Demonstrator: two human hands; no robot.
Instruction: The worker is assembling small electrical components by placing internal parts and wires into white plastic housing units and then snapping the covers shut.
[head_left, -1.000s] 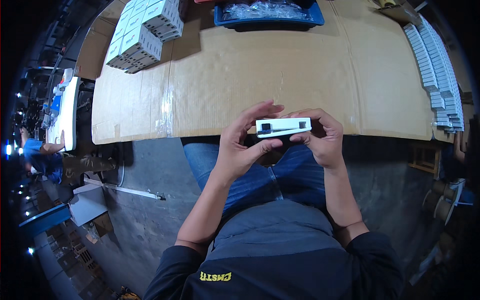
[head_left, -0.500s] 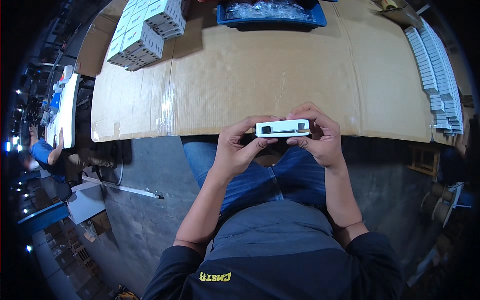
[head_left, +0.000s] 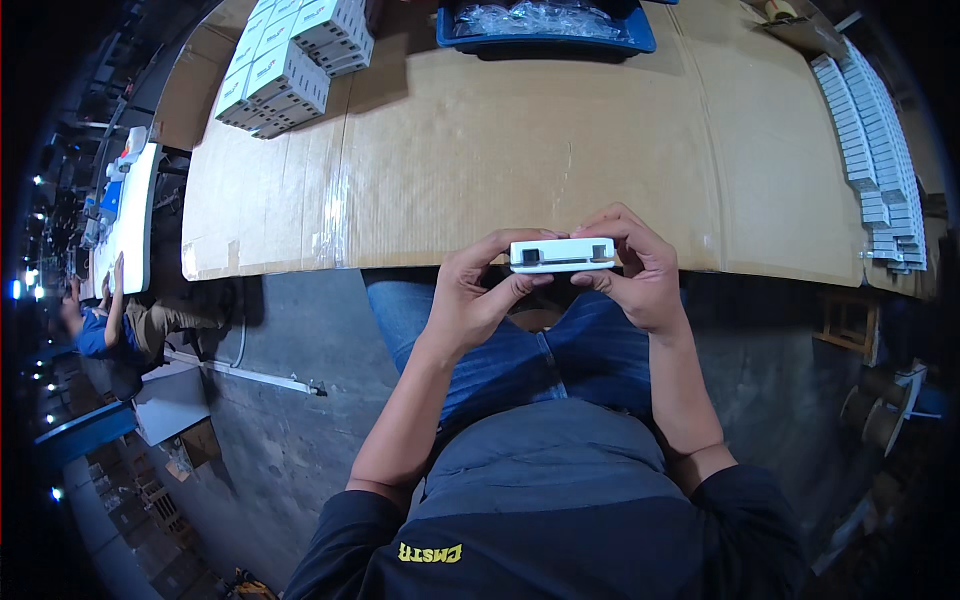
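A seated worker's left hand (head_left: 470,295) and right hand (head_left: 640,270) grip a small white box (head_left: 562,254) at the cardboard-covered worktop's (head_left: 520,150) near edge, seemingly closing it; setting it down likely follows.

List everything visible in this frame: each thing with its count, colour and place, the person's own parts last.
small flat rectangular box: one, white, held between both hands at the table's near edge
cardboard-covered table: one, brown, ahead
stacked cartons: several, white, far left corner
shallow plastic tray: one, blue, holding clear bags, far centre
row of flat boxes: many, white, along right edge
other person: one, blue top, far left
left hand: gripping the box's left end
right hand: gripping its right end
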